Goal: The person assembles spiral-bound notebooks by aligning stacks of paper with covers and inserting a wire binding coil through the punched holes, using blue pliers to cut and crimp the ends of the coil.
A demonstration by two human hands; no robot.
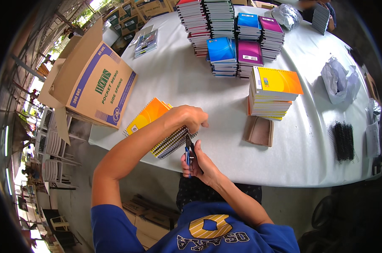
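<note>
A stack of orange-and-yellow spiral notebooks (pixel 145 116) lies at the table's near edge, its wire bindings turned toward me. Over the right end of this stack bends my left hand (pixel 192 118), its fingers curled down on the notebooks; the fingertips are partly hidden. Just below, my right hand (pixel 204 165) is closed around pliers (pixel 191 155) with blue-and-black handles. Their dark jaws point up at the bindings' end, close under the left hand. Whether the jaws touch a wire I cannot tell.
An open cardboard box (pixel 99 84) stands left. Yellow notebooks (pixel 277 84) are piled right of centre, by a brown block-like object (pixel 260 131). Behind rise blue, purple and other notebook stacks (pixel 222 50). Black spiral coils (pixel 343 141) and plastic bags (pixel 338 80) lie right. Another person holds notebooks (pixel 321 19).
</note>
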